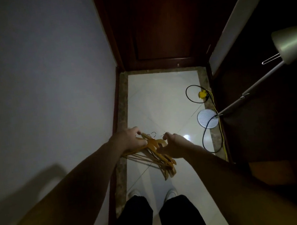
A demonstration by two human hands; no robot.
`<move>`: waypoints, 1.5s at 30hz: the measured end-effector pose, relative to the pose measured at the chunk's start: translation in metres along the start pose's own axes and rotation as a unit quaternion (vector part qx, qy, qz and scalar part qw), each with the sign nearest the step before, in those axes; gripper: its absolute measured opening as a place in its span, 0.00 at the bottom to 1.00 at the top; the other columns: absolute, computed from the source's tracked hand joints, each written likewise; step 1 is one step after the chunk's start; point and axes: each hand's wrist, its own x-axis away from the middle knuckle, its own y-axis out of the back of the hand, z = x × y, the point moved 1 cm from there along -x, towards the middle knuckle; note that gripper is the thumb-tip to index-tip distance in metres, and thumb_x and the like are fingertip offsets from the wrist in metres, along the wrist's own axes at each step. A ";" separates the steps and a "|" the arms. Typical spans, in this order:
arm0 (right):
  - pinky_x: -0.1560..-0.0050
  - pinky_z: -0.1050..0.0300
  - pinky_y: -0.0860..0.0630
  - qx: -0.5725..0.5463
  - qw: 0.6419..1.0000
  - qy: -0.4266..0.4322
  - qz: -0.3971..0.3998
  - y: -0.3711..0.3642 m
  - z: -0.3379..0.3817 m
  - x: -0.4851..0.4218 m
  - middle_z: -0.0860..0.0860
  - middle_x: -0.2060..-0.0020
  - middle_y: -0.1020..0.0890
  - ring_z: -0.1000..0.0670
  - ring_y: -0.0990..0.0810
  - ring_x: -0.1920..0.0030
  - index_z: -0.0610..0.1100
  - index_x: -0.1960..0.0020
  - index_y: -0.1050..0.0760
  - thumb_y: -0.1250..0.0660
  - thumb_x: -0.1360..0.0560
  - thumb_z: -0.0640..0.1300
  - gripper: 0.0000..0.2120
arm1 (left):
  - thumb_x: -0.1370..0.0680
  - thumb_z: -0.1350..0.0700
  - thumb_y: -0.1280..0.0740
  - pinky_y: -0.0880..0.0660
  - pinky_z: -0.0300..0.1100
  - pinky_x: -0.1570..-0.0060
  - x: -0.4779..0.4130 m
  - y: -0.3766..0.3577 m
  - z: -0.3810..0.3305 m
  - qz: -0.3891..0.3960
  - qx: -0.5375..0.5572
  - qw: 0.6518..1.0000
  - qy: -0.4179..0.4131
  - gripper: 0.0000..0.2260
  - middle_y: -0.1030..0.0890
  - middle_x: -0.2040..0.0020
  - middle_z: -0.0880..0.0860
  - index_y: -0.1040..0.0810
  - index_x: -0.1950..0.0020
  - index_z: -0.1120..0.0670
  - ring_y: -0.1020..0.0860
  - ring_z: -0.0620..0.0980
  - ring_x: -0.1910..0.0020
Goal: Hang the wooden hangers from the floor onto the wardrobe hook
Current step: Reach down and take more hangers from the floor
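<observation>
Far left is just the plain wall (41,77), pretty dim in here. My left hand (128,139) is reaching down with its fingers (138,132) clenched around the neck end of the wooden hangers (159,155), a bunch of them stacked together with their metal hooks (153,134) poking up between my 2 hands. The long ends of the bunch slant down over the white floor (160,96); I can't tell if they touch it. My right hand (176,146) sits just beside, over the hangers, fingers (166,136) curled in, but I can't tell if it's actually got hold of one. Further right there's a black cable (204,139) looping past a round white disc (207,118), then a lamp (289,42) on its pole.
</observation>
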 end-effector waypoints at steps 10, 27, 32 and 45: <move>0.58 0.56 0.18 -0.040 0.996 -0.071 -0.020 -0.089 -0.081 -0.155 0.52 0.57 0.21 0.51 0.18 0.59 0.56 0.41 0.34 0.28 0.28 0.60 0.22 | 0.27 0.37 0.34 0.34 0.39 0.64 -0.168 -0.094 0.078 -0.002 -0.009 1.000 -0.025 0.25 0.24 0.38 0.51 0.29 0.34 0.46 0.27 0.47 0.49; 0.50 0.55 0.27 -0.065 0.993 -0.089 -0.050 -0.225 -0.210 -0.380 0.48 0.33 0.26 0.46 0.23 0.40 0.55 0.27 0.39 0.29 0.27 0.57 0.33 | 0.29 0.36 0.33 0.27 0.43 0.54 -0.370 -0.247 0.203 -0.011 0.002 1.000 -0.008 0.28 0.23 0.39 0.51 0.27 0.33 0.48 0.25 0.48 0.46; 0.46 0.52 0.23 -0.049 0.993 -0.099 -0.041 -0.238 -0.227 -0.384 0.47 0.39 0.22 0.46 0.21 0.44 0.52 0.26 0.37 0.31 0.26 0.59 0.32 | 0.29 0.38 0.32 0.25 0.46 0.48 -0.380 -0.262 0.213 0.012 -0.005 1.000 -0.002 0.25 0.24 0.40 0.52 0.27 0.36 0.48 0.25 0.49 0.46; 0.41 0.49 0.22 -0.034 0.994 -0.089 -0.048 -0.260 -0.229 -0.438 0.47 0.35 0.24 0.45 0.22 0.40 0.50 0.26 0.37 0.31 0.25 0.58 0.32 | 0.30 0.42 0.29 0.23 0.50 0.47 -0.443 -0.300 0.242 -0.009 0.024 0.999 0.039 0.23 0.21 0.44 0.50 0.27 0.37 0.47 0.22 0.48 0.49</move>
